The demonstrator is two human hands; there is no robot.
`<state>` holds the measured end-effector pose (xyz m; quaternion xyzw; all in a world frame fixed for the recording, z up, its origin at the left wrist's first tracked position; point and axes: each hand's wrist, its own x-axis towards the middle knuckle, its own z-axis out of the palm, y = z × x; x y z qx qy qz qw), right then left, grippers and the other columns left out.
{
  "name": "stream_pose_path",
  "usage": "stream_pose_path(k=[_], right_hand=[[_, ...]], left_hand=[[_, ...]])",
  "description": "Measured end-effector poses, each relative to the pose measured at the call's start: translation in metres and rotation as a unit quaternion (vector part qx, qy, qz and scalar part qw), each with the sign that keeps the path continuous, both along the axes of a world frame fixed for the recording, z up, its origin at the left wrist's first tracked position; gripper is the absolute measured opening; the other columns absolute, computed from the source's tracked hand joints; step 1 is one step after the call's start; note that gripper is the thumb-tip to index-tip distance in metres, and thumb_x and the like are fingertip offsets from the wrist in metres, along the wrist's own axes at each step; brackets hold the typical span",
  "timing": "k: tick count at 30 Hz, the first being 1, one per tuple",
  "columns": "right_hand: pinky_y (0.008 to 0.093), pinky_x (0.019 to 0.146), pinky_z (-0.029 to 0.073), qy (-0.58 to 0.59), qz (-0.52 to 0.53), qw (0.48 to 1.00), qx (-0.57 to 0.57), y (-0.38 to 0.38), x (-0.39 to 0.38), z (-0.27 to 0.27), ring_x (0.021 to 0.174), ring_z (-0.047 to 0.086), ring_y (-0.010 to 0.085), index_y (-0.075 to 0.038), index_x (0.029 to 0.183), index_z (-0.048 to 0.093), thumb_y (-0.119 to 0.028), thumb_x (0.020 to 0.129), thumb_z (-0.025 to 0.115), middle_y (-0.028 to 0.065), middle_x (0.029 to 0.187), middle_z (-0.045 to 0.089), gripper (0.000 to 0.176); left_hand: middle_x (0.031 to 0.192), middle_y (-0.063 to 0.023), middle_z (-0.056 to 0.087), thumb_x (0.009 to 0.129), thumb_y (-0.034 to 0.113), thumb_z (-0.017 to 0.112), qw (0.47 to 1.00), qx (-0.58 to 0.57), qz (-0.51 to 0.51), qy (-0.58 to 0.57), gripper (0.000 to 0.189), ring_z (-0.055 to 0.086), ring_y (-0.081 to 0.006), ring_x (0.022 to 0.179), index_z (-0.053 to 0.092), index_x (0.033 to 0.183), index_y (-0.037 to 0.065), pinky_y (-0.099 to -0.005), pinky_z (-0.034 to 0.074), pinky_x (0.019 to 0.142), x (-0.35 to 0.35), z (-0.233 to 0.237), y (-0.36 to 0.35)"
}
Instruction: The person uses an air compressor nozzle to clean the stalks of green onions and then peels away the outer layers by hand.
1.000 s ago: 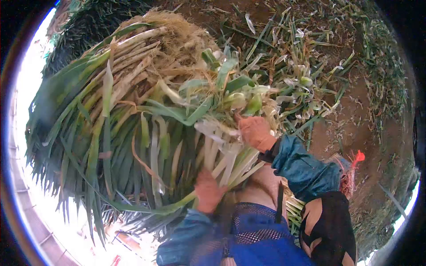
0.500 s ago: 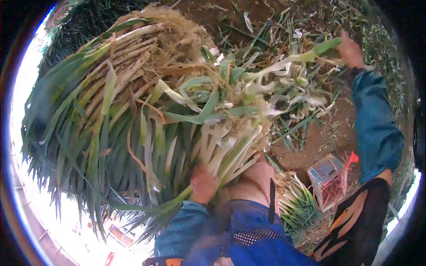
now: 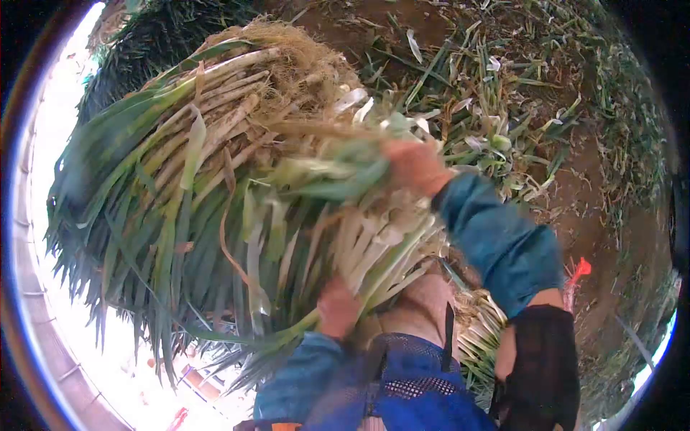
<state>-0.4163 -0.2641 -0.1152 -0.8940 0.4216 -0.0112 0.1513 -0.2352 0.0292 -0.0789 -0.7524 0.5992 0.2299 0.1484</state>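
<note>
Low in the middle, my left hand (image 3: pixel 338 307) is closed round the green part of some leeks (image 3: pixel 374 251), whose pale stems fan up and right over my bare leg. Smeared by motion, my right hand (image 3: pixel 417 165) is over the root end of these stems, its fingers too blurred to read. Loose green leaves (image 3: pixel 345 172), also blurred, are right beside its fingertips. To the left lies a big heap of leeks (image 3: pixel 180 194), with dirty stems and stringy roots (image 3: pixel 302 65) at the top and dark leaves hanging down.
Peeled leaf scraps (image 3: pixel 496 136) litter the brown soil beyond my right hand. By my right knee lies a smaller bunch of leeks (image 3: pixel 481 337), partly behind my arm. A red tie (image 3: pixel 578 269) shows at the right. Another dark leafy pile (image 3: pixel 158 57) stands at the back left.
My right hand has swung left from the far right, where it held a green leaf strip, back to the leeks. My left hand keeps its grip. My right arm now covers the blue box.
</note>
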Motion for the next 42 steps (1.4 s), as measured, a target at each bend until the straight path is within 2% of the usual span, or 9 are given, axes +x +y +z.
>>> stream_pose_path(k=[7, 14, 20, 24, 26, 28, 33, 39, 42], right_hand=[[0.048, 0.068, 0.049, 0.265, -0.335, 0.887, -0.178, -0.154, -0.367, 0.108, 0.089, 0.059, 0.0389, -0.004, 0.122, 0.044, -0.022, 0.083, 0.055, 0.0262, 0.098, 0.057, 0.044], [0.0429, 0.091, 0.04, -0.003, -0.013, 0.998, -0.068, -0.045, -0.009, 0.089, 0.111, 0.049, 0.0332, -0.008, 0.123, 0.049, -0.018, 0.061, 0.068, 0.0172, 0.117, 0.051, 0.066], [0.036, 0.086, 0.039, -0.249, 0.225, 0.933, -0.128, 0.087, 0.184, 0.052, 0.104, 0.049, 0.0266, -0.017, 0.129, 0.043, -0.014, 0.067, 0.06, 0.008, 0.113, 0.05, 0.064], [0.0361, 0.079, 0.043, -0.037, 0.265, 0.881, -0.391, 0.138, 0.2, -0.039, 0.097, 0.051, 0.0227, -0.013, 0.11, 0.049, -0.016, 0.076, 0.054, 0.0094, 0.1, 0.051, 0.035], [0.038, 0.072, 0.045, 0.004, 0.3, 0.898, -0.322, 0.141, 0.183, -0.032, 0.089, 0.054, 0.0238, -0.012, 0.1, 0.049, -0.018, 0.079, 0.052, 0.0109, 0.091, 0.052, 0.022], [0.0392, 0.063, 0.046, -0.103, 0.307, 0.94, 0.107, 0.121, 0.147, 0.053, 0.077, 0.057, 0.026, -0.012, 0.091, 0.049, -0.017, 0.08, 0.05, 0.0109, 0.08, 0.054, 0.012], [0.04, 0.053, 0.048, -0.113, 0.234, 0.951, 0.169, 0.067, 0.058, 0.053, 0.063, 0.061, 0.0296, -0.011, 0.083, 0.057, -0.019, 0.079, 0.052, 0.0123, 0.071, 0.059, 0.01], [0.0408, 0.073, 0.049, 0.291, -0.139, 0.877, -0.355, -0.164, -0.159, 0.15, 0.093, 0.055, 0.0291, -0.01, 0.121, 0.047, -0.016, 0.073, 0.065, 0.0169, 0.098, 0.057, 0.052], [0.0409, 0.091, 0.042, 0.098, -0.062, 0.944, -0.307, -0.149, -0.097, 0.141, 0.112, 0.047, 0.0328, -0.005, 0.132, 0.038, -0.02, 0.069, 0.07, 0.0197, 0.121, 0.047, 0.073]], left_hand=[[0.092, -0.0177, 0.054, 0.068, 0.027, 0.071, 0.999, -0.015, -0.001, 0.044, 0.056, 0.058, -0.0355, 0.081, 0.043, 0.108, 0.0, -0.0442, 0.051, 0.064, 0.001, -0.011, -0.001], [0.088, -0.0131, 0.053, 0.068, 0.024, 0.067, 0.999, -0.038, -0.024, 0.027, 0.054, 0.057, -0.0305, 0.083, 0.043, 0.11, 0.0, -0.039, 0.051, 0.067, 0.002, -0.007, -0.001], [0.084, -0.0084, 0.053, 0.065, 0.027, 0.069, 0.999, -0.04, -0.02, -0.026, 0.052, 0.058, -0.0242, 0.078, 0.048, 0.107, 0.004, -0.0363, 0.05, 0.058, -0.002, -0.024, 0.011], [0.079, -0.0067, 0.052, 0.07, 0.028, 0.064, 0.981, -0.153, -0.096, -0.075, 0.045, 0.057, -0.021, 0.071, 0.049, 0.107, 0.005, -0.0321, 0.048, 0.053, 0.0, -0.023, 0.013], [0.078, -0.0062, 0.052, 0.074, 0.028, 0.06, 0.98, -0.145, -0.089, -0.107, 0.043, 0.057, -0.0195, 0.069, 0.049, 0.108, 0.005, -0.0309, 0.048, 0.053, -0.003, -0.021, 0.015], [0.079, -0.0065, 0.052, 0.077, 0.025, 0.056, 0.978, -0.157, -0.07, -0.12, 0.042, 0.057, -0.0191, 0.071, 0.049, 0.112, 0.004, -0.0311, 0.048, 0.053, -0.004, -0.028, 0.016], [0.082, -0.009, 0.053, 0.078, 0.019, 0.052, 0.992, -0.056, -0.079, -0.08, 0.043, 0.057, -0.0211, 0.077, 0.048, 0.116, -0.001, -0.0311, 0.049, 0.056, -0.003, -0.021, 0.018], [0.084, -0.0115, 0.056, 0.077, 0.014, 0.051, 0.994, -0.059, -0.089, -0.012, 0.04, 0.058, -0.0226, 0.076, 0.049, 0.112, -0.004, -0.0298, 0.049, 0.057, 0.008, -0.005, 0.007], [0.084, -0.0116, 0.055, 0.076, 0.015, 0.052, 0.992, -0.087, -0.083, -0.024, 0.038, 0.058, -0.0227, 0.075, 0.051, 0.11, -0.003, -0.0298, 0.049, 0.057, 0.008, -0.008, 0.004]])
